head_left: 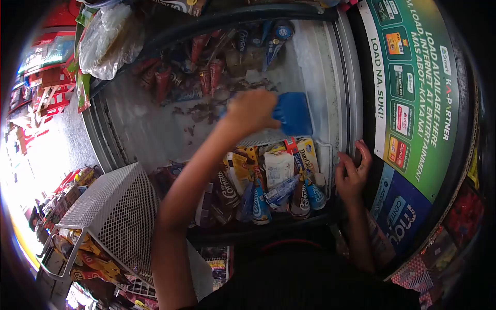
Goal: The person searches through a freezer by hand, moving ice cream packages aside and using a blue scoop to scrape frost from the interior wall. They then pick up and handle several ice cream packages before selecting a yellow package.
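Note:
My left hand is inside the chest freezer, closed around a flat blue plastic scraper. The hand is slightly blurred. The scraper's broad blade points right, above the frosty floor, where dark brown scraps lie scattered. My right hand rests at the freezer's right rim with its fingers apart, holding nothing. Just below the scraper, a wire basket holds several wrapped ice creams, among them blue Cornetto cones and a yellow pack.
More cones in wrappers lie at the freezer's far end. A white mesh basket with brown packs stands outside at the left. A clear plastic bag sits on the far left edge. A green sign lines the right side.

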Tool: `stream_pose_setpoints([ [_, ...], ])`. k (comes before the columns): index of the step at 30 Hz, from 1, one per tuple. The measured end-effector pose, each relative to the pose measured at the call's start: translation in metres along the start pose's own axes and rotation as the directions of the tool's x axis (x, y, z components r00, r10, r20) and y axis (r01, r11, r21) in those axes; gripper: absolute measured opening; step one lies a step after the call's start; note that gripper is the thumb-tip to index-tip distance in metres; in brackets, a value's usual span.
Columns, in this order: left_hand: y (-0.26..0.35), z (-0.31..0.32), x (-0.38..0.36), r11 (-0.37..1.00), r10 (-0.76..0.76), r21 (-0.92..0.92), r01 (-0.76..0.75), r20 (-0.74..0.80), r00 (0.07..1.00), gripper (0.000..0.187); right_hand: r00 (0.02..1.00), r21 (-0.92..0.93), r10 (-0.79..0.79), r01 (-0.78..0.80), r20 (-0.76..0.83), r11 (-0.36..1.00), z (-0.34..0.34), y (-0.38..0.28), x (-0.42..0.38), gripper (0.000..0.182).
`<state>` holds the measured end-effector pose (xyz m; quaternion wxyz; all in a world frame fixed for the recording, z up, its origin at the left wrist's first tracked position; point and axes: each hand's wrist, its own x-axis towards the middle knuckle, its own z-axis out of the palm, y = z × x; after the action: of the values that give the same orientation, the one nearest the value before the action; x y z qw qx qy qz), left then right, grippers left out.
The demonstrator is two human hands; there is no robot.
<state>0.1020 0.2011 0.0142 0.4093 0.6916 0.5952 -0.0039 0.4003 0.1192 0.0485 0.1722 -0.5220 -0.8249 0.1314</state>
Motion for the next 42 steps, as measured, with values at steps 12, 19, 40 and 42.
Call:
stream_pose_setpoints([
  [12,0.006,-0.028,0.006,0.880,0.206,0.431,-0.199,0.032,0.978,0.021,1.000,0.045,0.023,-0.024,0.018,0.999,-0.004,-0.001,-0.001,0.025],
  [19,0.077,-0.008,0.009,0.353,0.571,0.593,-0.724,0.477,0.668,0.004,0.998,0.082,0.041,-0.044,0.043,0.996,-0.006,0.001,-0.002,0.025],
  [40,0.036,-0.024,0.056,0.250,0.735,0.590,-0.767,0.400,0.547,0.007,0.999,0.138,0.049,-0.049,0.004,0.989,-0.004,0.004,-0.006,0.023],
  [42,0.048,-0.019,0.050,0.192,0.768,0.610,-0.769,0.394,0.505,0.005,0.999,0.127,0.036,-0.034,-0.014,0.991,-0.005,0.007,-0.004,0.022],
])
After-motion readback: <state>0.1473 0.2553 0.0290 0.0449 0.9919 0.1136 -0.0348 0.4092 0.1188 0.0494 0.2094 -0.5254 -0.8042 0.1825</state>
